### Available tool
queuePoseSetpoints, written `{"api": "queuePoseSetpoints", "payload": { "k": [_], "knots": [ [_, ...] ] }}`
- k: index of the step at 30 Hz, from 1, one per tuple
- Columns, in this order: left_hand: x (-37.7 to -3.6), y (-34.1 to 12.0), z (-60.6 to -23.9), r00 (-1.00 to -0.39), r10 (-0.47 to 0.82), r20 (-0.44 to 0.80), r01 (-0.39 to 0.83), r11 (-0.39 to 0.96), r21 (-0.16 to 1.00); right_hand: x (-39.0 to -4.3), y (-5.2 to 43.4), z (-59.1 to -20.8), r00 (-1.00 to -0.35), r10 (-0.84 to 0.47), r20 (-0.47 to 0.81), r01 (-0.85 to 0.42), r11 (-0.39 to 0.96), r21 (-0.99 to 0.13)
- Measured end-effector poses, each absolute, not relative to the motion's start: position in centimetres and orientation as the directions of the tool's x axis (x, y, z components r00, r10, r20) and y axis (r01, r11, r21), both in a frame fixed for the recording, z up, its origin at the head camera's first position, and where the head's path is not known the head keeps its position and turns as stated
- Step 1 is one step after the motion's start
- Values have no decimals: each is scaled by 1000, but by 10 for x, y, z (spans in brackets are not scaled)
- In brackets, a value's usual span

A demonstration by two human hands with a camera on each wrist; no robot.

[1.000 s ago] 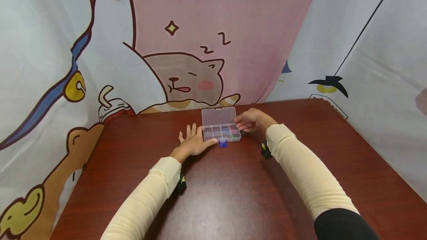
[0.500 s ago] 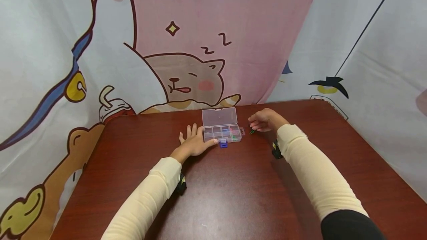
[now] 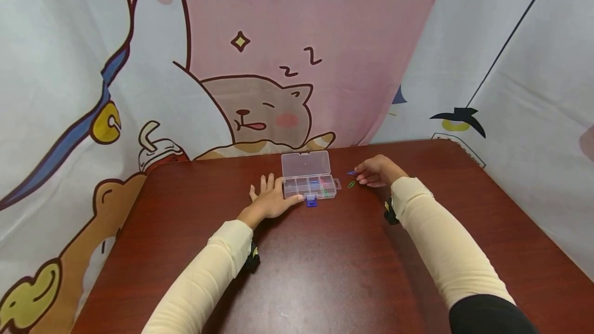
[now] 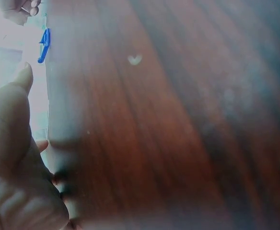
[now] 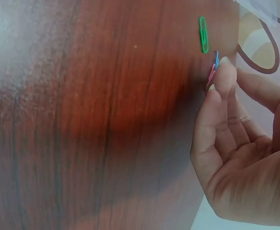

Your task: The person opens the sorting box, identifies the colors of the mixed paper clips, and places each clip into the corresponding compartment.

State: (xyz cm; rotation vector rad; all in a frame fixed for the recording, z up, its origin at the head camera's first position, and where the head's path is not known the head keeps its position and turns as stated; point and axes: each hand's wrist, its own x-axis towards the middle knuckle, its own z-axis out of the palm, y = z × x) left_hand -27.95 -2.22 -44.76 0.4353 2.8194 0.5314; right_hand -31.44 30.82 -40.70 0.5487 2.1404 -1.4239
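A clear plastic compartment box (image 3: 297, 189) stands on the table with its lid (image 3: 305, 164) raised; blue, pink and green pieces lie in its right-hand compartments. My left hand (image 3: 269, 202) rests spread at the box's left front, thumb by the blue latch (image 3: 311, 202). To the right of the box, my right hand (image 3: 375, 171) has curled fingers and pinches a blue paper clip (image 5: 216, 58) and a pink paper clip (image 5: 211, 74) at the fingertips. Part of both clips is hidden by the fingers. A green paper clip (image 5: 204, 35) lies on the table just beyond them.
The brown wooden table (image 3: 306, 272) reaches back to a printed cloth (image 3: 260, 110) hung behind it. A small hanging tab (image 3: 337, 183) sticks out from the box's right side.
My right hand has moved from the box's right edge to the right, and the green and blue paper clips have come into sight. My left hand has stayed in place.
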Motion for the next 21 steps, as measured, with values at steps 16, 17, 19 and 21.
{"api": "queuePoseSetpoints", "payload": {
  "k": [16, 17, 19, 21],
  "knots": [
    [-281, -21, -451, -928, 330, -176, 243, 890, 386, -314, 297, -417, -871, 172, -460, 458, 625, -633],
    [-281, -21, -451, -928, 329, -175, 243, 890, 386, -314, 296, -416, -874, 175, -453, 449, 646, -618],
    [-281, -22, -451, -929, 328, -174, 242, 890, 387, -315, 294, -414, -876, 190, -444, 443, 681, -583],
    [-280, -22, -450, -928, 328, -175, 241, 890, 386, -314, 291, -412, -876, 206, -437, 442, 708, -551]
  ]
}}
